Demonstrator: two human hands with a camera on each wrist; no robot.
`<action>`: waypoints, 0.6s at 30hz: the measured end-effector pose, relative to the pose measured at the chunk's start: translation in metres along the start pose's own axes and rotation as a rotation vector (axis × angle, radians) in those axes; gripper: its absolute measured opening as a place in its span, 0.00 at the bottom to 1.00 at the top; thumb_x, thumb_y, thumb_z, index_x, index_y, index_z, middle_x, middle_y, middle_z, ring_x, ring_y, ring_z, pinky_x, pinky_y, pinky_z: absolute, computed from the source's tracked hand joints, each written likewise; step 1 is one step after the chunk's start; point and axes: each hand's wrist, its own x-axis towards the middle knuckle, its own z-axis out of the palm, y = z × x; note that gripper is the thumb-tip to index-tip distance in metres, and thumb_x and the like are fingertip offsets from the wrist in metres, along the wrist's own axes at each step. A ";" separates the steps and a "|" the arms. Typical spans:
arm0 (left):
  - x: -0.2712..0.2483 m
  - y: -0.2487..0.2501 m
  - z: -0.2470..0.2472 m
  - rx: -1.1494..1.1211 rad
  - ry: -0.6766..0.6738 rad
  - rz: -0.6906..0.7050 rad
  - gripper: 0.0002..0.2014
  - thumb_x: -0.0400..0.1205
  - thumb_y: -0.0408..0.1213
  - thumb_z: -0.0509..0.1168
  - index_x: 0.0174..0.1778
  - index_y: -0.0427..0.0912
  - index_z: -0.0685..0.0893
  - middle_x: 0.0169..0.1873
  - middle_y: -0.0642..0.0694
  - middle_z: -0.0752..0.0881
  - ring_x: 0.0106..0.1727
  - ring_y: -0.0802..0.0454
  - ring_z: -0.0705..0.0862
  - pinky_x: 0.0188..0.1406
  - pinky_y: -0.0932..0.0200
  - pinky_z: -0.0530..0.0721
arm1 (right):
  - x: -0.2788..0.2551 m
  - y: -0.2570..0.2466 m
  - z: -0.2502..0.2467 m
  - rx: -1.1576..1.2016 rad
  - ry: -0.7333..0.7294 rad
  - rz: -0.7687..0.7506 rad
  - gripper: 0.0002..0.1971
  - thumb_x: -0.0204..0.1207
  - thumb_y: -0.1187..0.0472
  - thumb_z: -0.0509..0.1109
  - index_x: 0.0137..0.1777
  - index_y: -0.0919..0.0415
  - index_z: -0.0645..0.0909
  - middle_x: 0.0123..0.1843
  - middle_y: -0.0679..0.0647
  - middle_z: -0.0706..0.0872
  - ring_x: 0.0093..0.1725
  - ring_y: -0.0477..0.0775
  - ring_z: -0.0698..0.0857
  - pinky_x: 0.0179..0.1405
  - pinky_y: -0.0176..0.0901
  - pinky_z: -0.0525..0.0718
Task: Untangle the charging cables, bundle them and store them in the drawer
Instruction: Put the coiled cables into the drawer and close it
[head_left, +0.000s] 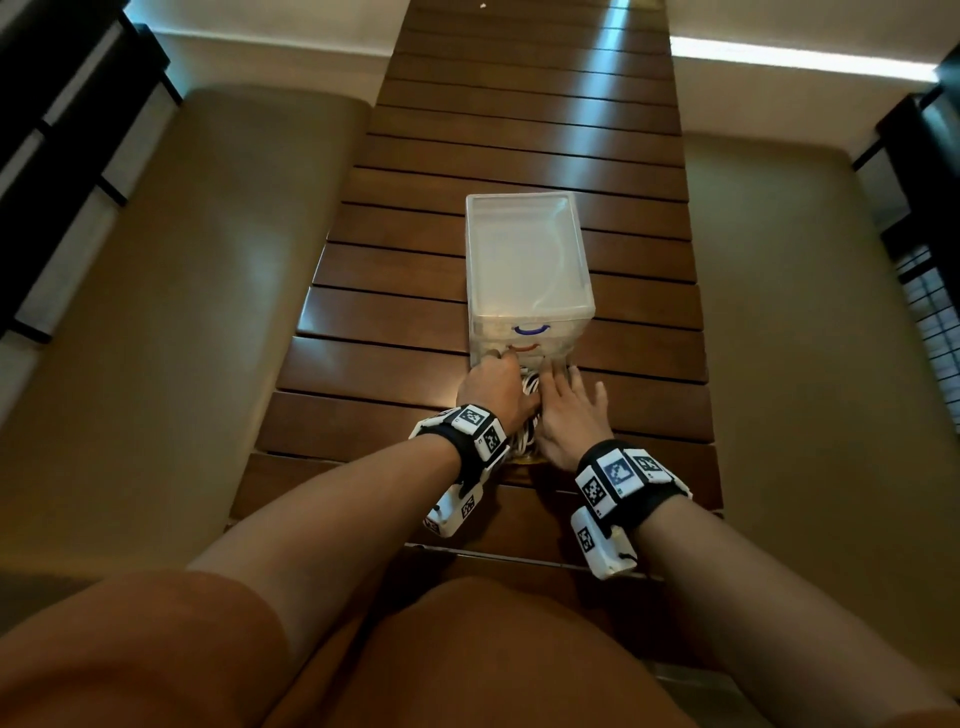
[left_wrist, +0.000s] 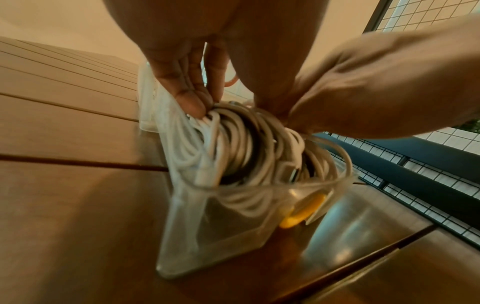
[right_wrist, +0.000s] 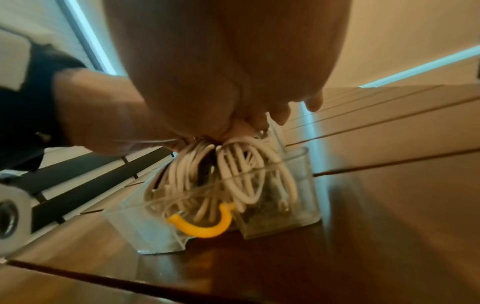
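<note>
A bundle of coiled white charging cables (left_wrist: 246, 148) sits half inside the pulled-out bottom drawer (left_wrist: 207, 236), a clear one with a yellow handle (right_wrist: 205, 228). My left hand (left_wrist: 228, 107) holds the top of the bundle between straight fingers and thumb and pushes it down into the drawer. My right hand (head_left: 566, 384) lies over the same cable bundle (right_wrist: 233, 170) with its fingers spread and rests on its top. In the head view both hands cover most of the cables (head_left: 530, 387).
The clear drawer unit (head_left: 524, 260) stands on a slatted wooden table (head_left: 405, 312). Above the pulled-out drawer are two shut ones, with a purple handle (head_left: 531, 329) and an orange handle (head_left: 524, 347). Padded benches flank the table, and a wire-mesh railing (left_wrist: 415, 185) runs along one side.
</note>
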 end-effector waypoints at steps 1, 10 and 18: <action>-0.001 -0.001 0.000 0.001 -0.005 0.005 0.24 0.77 0.54 0.68 0.61 0.39 0.78 0.57 0.39 0.83 0.55 0.38 0.84 0.53 0.48 0.83 | 0.001 0.002 0.001 0.021 -0.020 0.003 0.45 0.77 0.59 0.64 0.84 0.63 0.37 0.87 0.59 0.44 0.85 0.66 0.45 0.81 0.72 0.45; -0.011 -0.012 0.012 0.114 0.045 0.189 0.29 0.83 0.57 0.58 0.67 0.35 0.77 0.62 0.37 0.78 0.66 0.41 0.75 0.61 0.48 0.81 | -0.008 0.013 0.003 0.514 0.242 -0.106 0.30 0.79 0.70 0.59 0.82 0.55 0.63 0.83 0.54 0.65 0.82 0.59 0.62 0.81 0.57 0.62; -0.018 -0.006 0.009 0.307 0.002 0.226 0.30 0.87 0.55 0.49 0.71 0.30 0.72 0.68 0.33 0.72 0.68 0.39 0.71 0.68 0.49 0.72 | -0.015 0.026 0.030 0.254 0.360 -0.155 0.24 0.86 0.52 0.53 0.80 0.58 0.67 0.82 0.55 0.67 0.82 0.57 0.64 0.82 0.52 0.61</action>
